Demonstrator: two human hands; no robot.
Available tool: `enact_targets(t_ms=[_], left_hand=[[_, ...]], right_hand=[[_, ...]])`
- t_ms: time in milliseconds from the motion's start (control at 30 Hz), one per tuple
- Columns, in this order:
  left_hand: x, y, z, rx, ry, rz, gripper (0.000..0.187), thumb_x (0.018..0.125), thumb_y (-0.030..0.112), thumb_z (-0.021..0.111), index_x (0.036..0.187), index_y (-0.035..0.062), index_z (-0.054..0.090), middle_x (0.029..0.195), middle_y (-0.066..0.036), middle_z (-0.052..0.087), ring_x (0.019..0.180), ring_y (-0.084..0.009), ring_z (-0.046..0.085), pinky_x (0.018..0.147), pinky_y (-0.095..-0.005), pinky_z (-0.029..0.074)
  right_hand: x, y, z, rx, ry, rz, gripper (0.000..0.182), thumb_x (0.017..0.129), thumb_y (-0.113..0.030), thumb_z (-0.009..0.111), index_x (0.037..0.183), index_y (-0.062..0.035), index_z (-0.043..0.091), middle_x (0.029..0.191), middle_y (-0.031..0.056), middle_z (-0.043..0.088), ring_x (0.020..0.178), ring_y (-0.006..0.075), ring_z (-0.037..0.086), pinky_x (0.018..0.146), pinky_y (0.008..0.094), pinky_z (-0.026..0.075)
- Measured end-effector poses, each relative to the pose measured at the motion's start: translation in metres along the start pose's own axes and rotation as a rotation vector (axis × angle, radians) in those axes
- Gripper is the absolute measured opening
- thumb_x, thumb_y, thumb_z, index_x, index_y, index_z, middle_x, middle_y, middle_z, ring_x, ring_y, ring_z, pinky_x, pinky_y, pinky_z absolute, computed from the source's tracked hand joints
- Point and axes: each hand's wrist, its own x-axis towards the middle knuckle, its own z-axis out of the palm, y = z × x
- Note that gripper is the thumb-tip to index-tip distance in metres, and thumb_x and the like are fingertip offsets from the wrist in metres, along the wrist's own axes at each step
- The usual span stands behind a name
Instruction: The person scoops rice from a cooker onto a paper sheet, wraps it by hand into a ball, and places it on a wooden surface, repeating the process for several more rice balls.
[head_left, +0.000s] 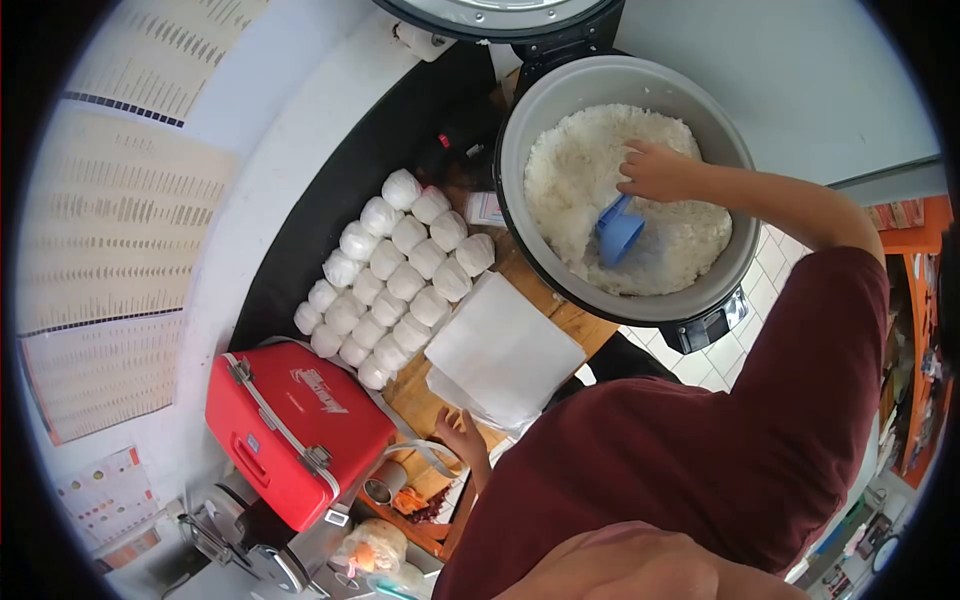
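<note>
My right hand (658,172) is inside a large grey rice cooker pot (735,140), closed on the handle of a blue scoop (620,238). The scoop's bowl rests in the white cooked rice (570,160). Over the wooden table's edge, my left hand (462,437) has its fingers apart and holds nothing. It is just beside a stack of white paper sheets (505,345). Past the paper lie several white wrapped bundles (405,280) in rows; what is in them is hidden.
A red cooler box (300,425) stands left of the bundles. The cooker's raised lid (500,15) is at the top. Near my left arm are a metal cup (380,488) and a bag (368,545). Printed sheets (125,230) hang on the wall.
</note>
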Motion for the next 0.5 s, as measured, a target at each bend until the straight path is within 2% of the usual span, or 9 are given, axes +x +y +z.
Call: enact_targets(t_ms=[67,100,167,200,267,333,400,467,500], left_hand=[[-0.003,-0.001,0.017,-0.05,-0.019,0.003,0.042,0.084,0.012,0.065,0.12,0.0018,0.046,0.115,-0.011,0.05,0.093,-0.0226,0.054,0.075,-0.0342,0.044],[-0.005,-0.002,0.024,-0.101,-0.042,0.02,0.042,0.084,0.012,0.065,0.119,0.0017,0.046,0.114,-0.011,0.05,0.092,-0.0222,0.054,0.075,-0.0339,0.044],[-0.001,0.0,0.035,-0.093,-0.072,0.024,0.042,0.083,0.012,0.065,0.119,0.0016,0.047,0.114,-0.012,0.051,0.09,-0.022,0.055,0.075,-0.0341,0.044],[0.0,0.001,0.037,-0.087,-0.097,0.037,0.042,0.082,0.011,0.065,0.119,0.0016,0.047,0.114,-0.012,0.052,0.089,-0.0218,0.055,0.075,-0.0344,0.044],[0.007,0.006,0.035,-0.014,-0.124,0.105,0.043,0.082,0.011,0.065,0.119,0.0018,0.047,0.114,-0.012,0.052,0.089,-0.0218,0.055,0.075,-0.0347,0.043],[0.012,0.01,0.027,0.066,-0.146,0.196,0.043,0.081,0.011,0.065,0.119,0.0022,0.048,0.112,-0.012,0.053,0.089,-0.0221,0.056,0.075,-0.0354,0.043],[0.014,0.014,0.019,0.066,-0.151,0.169,0.042,0.081,0.011,0.065,0.119,0.002,0.048,0.111,-0.012,0.054,0.089,-0.0221,0.056,0.075,-0.0355,0.043],[0.014,0.009,0.01,0.072,-0.167,0.16,0.042,0.082,0.012,0.064,0.12,0.0014,0.048,0.109,-0.012,0.055,0.089,-0.0225,0.056,0.075,-0.0353,0.043],[0.013,0.005,0.006,0.082,-0.177,0.152,0.042,0.082,0.012,0.064,0.12,0.0014,0.048,0.109,-0.012,0.055,0.089,-0.0225,0.056,0.075,-0.0353,0.043]], right_hand=[[-0.015,-0.014,-0.011,0.367,-0.09,0.21,0.029,0.078,-0.017,0.06,0.105,-0.0118,0.065,0.082,0.0067,0.06,0.078,0.0261,0.062,0.073,0.0396,0.049],[-0.021,-0.019,-0.016,0.374,-0.098,0.203,0.029,0.078,-0.017,0.06,0.105,-0.0118,0.065,0.082,0.0067,0.06,0.078,0.0261,0.062,0.073,0.0396,0.049],[-0.031,-0.028,-0.027,0.481,-0.275,0.34,0.037,0.074,-0.016,0.062,0.11,-0.0097,0.064,0.078,0.0081,0.061,0.073,0.0293,0.063,0.06,0.0376,0.05],[-0.032,-0.031,-0.034,0.484,-0.283,0.339,0.037,0.074,-0.016,0.062,0.11,-0.0097,0.064,0.078,0.0081,0.061,0.073,0.0293,0.063,0.06,0.0376,0.05],[-0.029,-0.029,-0.053,0.537,-0.533,0.556,0.039,0.07,-0.017,0.063,0.109,-0.0093,0.063,0.077,0.0128,0.062,0.073,0.0304,0.064,0.064,0.0387,0.05],[-0.04,-0.025,-0.07,0.601,-0.474,0.617,0.045,0.069,-0.019,0.062,0.112,-0.0086,0.06,0.077,0.0141,0.062,0.073,0.0302,0.063,0.065,0.0392,0.049],[-0.052,-0.022,-0.094,0.668,-0.412,0.679,0.05,0.068,-0.02,0.061,0.116,-0.008,0.057,0.076,0.0155,0.062,0.073,0.03,0.063,0.066,0.0397,0.049],[-0.06,-0.03,-0.122,1.116,-0.688,0.741,0.039,0.068,-0.024,0.059,0.099,-0.001,0.06,0.077,0.0173,0.062,0.072,0.0312,0.061,0.066,0.0389,0.047],[-0.066,-0.045,-0.123,1.128,-0.698,0.737,0.039,0.068,-0.024,0.059,0.099,-0.001,0.06,0.077,0.0173,0.062,0.072,0.0312,0.061,0.066,0.0389,0.047]])
